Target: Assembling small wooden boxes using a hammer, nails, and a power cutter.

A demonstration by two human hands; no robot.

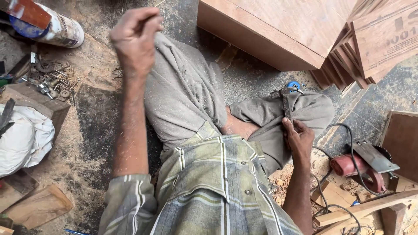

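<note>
At far left, a white cloth bundle (pixel 21 139) lies on a wooden block, with loose metal washers and screws (pixel 50 80) scattered in sawdust just above it and a white cylindrical canister with a blue end (pixel 56 28) lying on its side at the top.

The left hand (pixel 135 37) is raised over the left knee, fingers pinched together as if on something thin; what is pinched, if anything, is too small to tell, possibly a nail. It is well clear of the screw pile.

At centre, grey trousers (pixel 187 91) cover folded legs on the floor, with a green-striped checked shirt (pixel 213 187) below.

The right hand (pixel 298 137) is closed around the shaft of a dark metal claw hammer (pixel 285 102), head resting on the right knee, pointing away from the body.

Judgement: fastener pick-up appears to be in hand, hammer held ready. The next move would call for the pinched item to be carried to a workpiece and steadied before any strike.

Edges: brown plywood boards (pixel 278 30) stacked at top right, near the hammer head, so swing room is limited there. A red circular saw (pixel 361 163) with its black cable (pixel 335 130) lies just beside the right forearm amid wood offcuts; snagging is a risk. Open floor is seen between the knees and the boards.
</note>
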